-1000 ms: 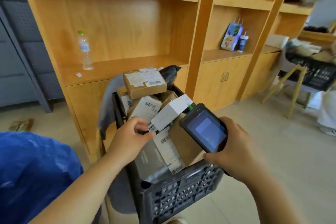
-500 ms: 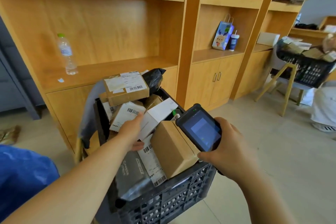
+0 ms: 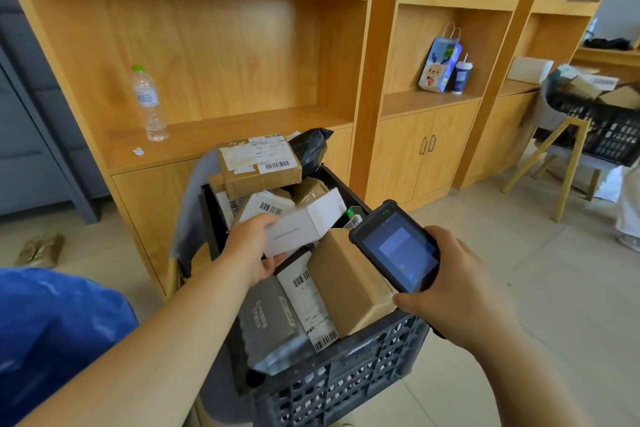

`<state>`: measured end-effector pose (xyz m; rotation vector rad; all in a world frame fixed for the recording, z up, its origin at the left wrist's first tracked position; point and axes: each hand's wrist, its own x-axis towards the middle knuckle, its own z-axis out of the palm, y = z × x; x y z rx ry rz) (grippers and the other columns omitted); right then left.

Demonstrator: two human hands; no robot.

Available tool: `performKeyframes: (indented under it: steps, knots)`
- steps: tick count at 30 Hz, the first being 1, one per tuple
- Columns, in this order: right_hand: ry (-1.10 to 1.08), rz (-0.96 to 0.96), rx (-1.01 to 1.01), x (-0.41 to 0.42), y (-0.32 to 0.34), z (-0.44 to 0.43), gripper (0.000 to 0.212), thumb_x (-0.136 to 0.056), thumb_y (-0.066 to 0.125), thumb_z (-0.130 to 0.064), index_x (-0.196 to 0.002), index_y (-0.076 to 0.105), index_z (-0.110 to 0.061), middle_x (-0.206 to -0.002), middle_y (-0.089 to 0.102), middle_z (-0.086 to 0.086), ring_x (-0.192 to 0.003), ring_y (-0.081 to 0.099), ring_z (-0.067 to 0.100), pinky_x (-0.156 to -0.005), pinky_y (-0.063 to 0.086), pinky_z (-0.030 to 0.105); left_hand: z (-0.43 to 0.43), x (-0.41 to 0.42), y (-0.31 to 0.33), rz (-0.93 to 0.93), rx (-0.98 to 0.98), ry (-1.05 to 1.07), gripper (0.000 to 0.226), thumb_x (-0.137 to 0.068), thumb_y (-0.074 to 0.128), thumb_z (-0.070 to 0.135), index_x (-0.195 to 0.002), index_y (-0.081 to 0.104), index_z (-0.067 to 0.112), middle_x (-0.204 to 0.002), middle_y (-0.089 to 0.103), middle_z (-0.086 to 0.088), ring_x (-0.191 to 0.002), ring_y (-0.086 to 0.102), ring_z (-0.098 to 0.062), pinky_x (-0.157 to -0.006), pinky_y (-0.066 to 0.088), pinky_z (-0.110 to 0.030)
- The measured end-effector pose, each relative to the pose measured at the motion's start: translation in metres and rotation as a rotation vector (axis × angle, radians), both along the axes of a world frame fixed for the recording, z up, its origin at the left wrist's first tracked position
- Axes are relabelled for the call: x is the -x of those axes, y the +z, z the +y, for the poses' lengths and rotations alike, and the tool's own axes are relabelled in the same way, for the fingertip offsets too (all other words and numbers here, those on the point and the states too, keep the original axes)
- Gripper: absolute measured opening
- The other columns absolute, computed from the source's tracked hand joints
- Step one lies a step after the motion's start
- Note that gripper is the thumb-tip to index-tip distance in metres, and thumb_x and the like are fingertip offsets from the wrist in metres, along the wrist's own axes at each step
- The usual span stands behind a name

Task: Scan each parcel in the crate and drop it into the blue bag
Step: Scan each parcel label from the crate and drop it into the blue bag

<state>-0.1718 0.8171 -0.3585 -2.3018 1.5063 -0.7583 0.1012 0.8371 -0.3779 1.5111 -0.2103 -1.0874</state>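
Your left hand (image 3: 254, 250) has its fingers wrapped around the near end of a white carton (image 3: 304, 222), thumb on top, fingers curled underneath, and the box sits tilted above the pile in the dark plastic crate (image 3: 346, 381). Your right hand (image 3: 453, 291) is clamped around a handheld scanner (image 3: 396, 246), its screen lit and facing you, held just right of the white carton and over the crate's right edge. The crate's packed — a taped brown box (image 3: 259, 163) with a barcode label on top at the back, a plain brown carton (image 3: 346, 281) under the scanner, a grey mailer (image 3: 266, 315) at the near left and a black poly bag (image 3: 311, 146) poking up behind. The blue bag (image 3: 52, 333) is down at your lower left, beside the crate. On the wooden shelf (image 3: 221, 135) behind — a water bottle (image 3: 147, 104).
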Motion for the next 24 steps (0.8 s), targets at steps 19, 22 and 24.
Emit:
performKeyframes:
  steps: [19,22,24]
  knots:
    - [0.120,-0.078,0.037,-0.030,-0.001,0.055,0.089,-0.040,0.064,-0.060,-0.120,0.036,-0.034,-0.098,0.049,-0.010,-0.084,0.051,0.015,-0.067,0.051,0.040,0.148,-0.032,-0.024,-0.531,0.011,0.068,0.006,-0.089,0.059,0.021,-0.086,0.055,0.025,-0.091,0.059,-0.004,-0.074,0.056,-0.018,-0.056,0.045,-0.024]
    - [0.142,-0.075,0.019,-0.035,-0.007,0.063,0.090,-0.044,0.074,-0.051,-0.122,0.035,-0.033,-0.097,0.048,-0.009,-0.082,0.051,0.015,-0.067,0.051,0.040,0.157,-0.035,-0.023,-0.428,-0.068,0.087,0.012,-0.086,0.064,0.030,-0.079,0.059,0.022,-0.081,0.065,-0.009,-0.065,0.054,-0.020,-0.056,0.041,-0.025]
    - [0.144,-0.061,0.021,-0.036,-0.009,0.066,0.092,-0.046,0.079,-0.046,-0.126,0.035,-0.032,-0.096,0.047,-0.009,-0.082,0.050,0.015,-0.067,0.050,0.038,0.157,-0.034,-0.019,-0.431,-0.082,0.126,0.014,-0.084,0.066,0.031,-0.077,0.060,0.020,-0.078,0.066,-0.005,-0.066,0.057,-0.018,-0.056,0.042,-0.024]
